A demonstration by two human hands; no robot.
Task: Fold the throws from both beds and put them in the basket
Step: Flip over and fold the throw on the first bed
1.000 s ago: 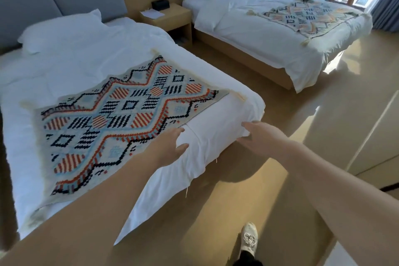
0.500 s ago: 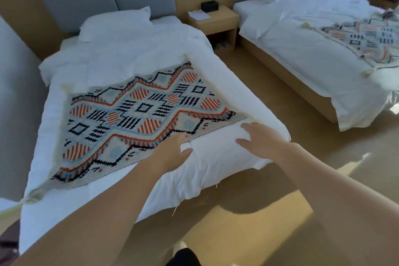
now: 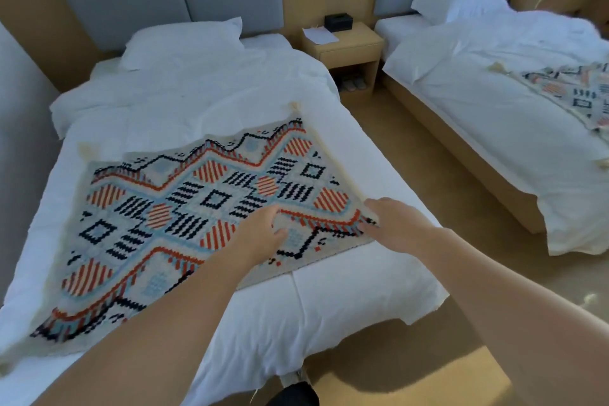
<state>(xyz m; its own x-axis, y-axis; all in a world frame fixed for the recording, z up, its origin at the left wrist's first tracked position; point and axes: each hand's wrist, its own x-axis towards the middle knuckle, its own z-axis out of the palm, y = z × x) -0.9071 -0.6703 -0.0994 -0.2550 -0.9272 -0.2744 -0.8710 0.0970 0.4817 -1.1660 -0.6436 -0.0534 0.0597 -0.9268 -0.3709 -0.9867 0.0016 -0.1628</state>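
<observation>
A patterned throw (image 3: 184, 204) in orange, black and pale blue lies flat across the near bed (image 3: 204, 99). My left hand (image 3: 262, 234) rests on the throw near its front edge, fingers loosely curled. My right hand (image 3: 392, 221) reaches the throw's front right corner, fingers spread over the fabric edge. Neither hand visibly grips the cloth. A second throw (image 3: 573, 92) of the same pattern lies on the far bed (image 3: 478, 89) at the right. No basket is in view.
A wooden nightstand (image 3: 346, 46) with a black box and paper stands between the beds. Slippers sit in its lower shelf. A floor aisle (image 3: 412, 148) runs between the beds. White pillows lie at both headboards. A desk edge shows at the top right.
Both hands have moved forward from the duvet at the bed's foot onto the throw's front edge and corner. My view has swung left and closer to the near bed.
</observation>
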